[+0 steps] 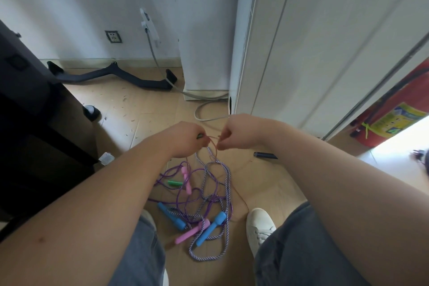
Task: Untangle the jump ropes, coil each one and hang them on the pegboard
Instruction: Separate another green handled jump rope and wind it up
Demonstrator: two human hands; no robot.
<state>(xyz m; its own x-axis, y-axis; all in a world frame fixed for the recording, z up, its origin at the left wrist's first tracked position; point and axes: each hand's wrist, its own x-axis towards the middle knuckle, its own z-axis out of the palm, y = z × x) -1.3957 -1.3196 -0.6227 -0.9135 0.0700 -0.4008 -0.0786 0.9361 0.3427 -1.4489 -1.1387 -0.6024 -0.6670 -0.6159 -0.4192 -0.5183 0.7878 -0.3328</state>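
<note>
Now, left hand (183, 138): clenched, the fingers are curled and pinch the thin orange rope (214, 140); something small and dark green shows at its fingertips, and what it is I cannot tell.
Right hand (236, 133): also clenched, it pinches the same orange rope, just beside the left hand and a little higher.
Orange rope: it makes a small loop between the two hands, then one thin strand drops below the right hand to the floor (151, 104).
Striped rope (228, 186): purple and white; it hangs from just under the hands and lies in long loops on the floor below them.
Purple rope (171, 169): thin; it lies below the left hand and is crossed many times with the striped rope.
Pink handles: one (187, 180) is below the left hand, the other (192, 232) is lower in the heap.
Blue handles: one (171, 215) and another (210, 228), on both sides of the lower pink handle and touching the ropes.
Green handle (175, 183): short, just beside the upper pink handle.
White shoe (259, 227): below the right hand, near the heap.
Dark stick (265, 155): on the floor, just under the right forearm.
</note>
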